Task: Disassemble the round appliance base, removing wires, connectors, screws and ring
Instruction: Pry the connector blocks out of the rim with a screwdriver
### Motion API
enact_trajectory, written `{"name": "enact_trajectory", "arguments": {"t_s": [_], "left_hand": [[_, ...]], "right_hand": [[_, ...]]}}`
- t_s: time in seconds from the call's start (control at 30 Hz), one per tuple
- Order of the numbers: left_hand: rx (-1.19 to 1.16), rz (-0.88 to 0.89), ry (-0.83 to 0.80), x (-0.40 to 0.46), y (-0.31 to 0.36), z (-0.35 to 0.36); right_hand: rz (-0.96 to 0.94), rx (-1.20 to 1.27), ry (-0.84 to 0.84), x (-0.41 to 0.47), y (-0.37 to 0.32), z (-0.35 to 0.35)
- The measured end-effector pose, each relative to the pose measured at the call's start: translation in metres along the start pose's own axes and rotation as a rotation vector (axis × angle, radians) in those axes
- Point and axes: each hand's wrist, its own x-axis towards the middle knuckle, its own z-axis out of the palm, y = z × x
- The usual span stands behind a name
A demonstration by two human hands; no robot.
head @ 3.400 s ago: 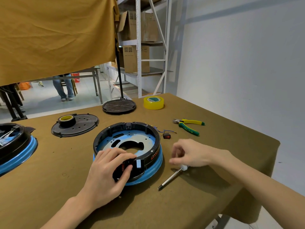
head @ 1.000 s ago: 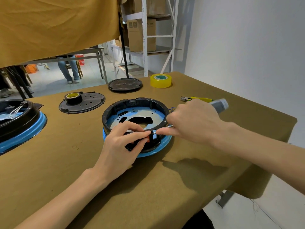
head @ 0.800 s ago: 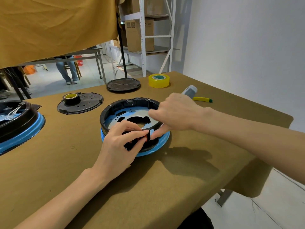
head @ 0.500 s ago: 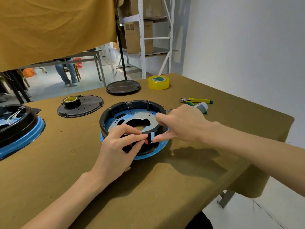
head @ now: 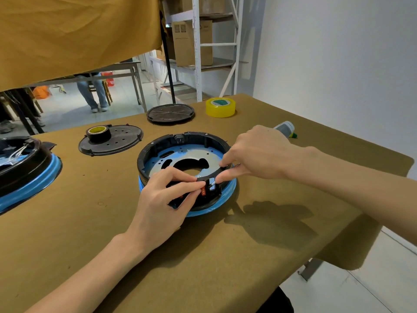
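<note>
The round appliance base, a black ring over a blue rim with a grey metal plate inside, lies in the middle of the brown table. My left hand grips its near edge, fingers curled over a black part with an orange connector. My right hand holds a screwdriver; its grey handle sticks out behind the hand. The metal tip touches the base's near rim beside the connector. Most of the shaft is hidden by my fingers.
A yellow tape roll and a black round lid lie at the far side. A black perforated plate carries a small tape roll. Another blue-rimmed base sits at the left. The pliers' yellow-green handle peeks out behind my right hand.
My right hand picked up the screwdriver from the table, swung it about, and now sets its tip at the base's near rim. My left hand kept its grip on the base.
</note>
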Motion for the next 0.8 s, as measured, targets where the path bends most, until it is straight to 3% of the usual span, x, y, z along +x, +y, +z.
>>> {"name": "enact_trajectory", "arguments": {"t_s": [0.8], "left_hand": [[0.042, -0.099, 0.024, 0.004, 0.003, 0.003]], "right_hand": [[0.078, 0.175, -0.020, 0.016, 0.006, 0.003]]}}
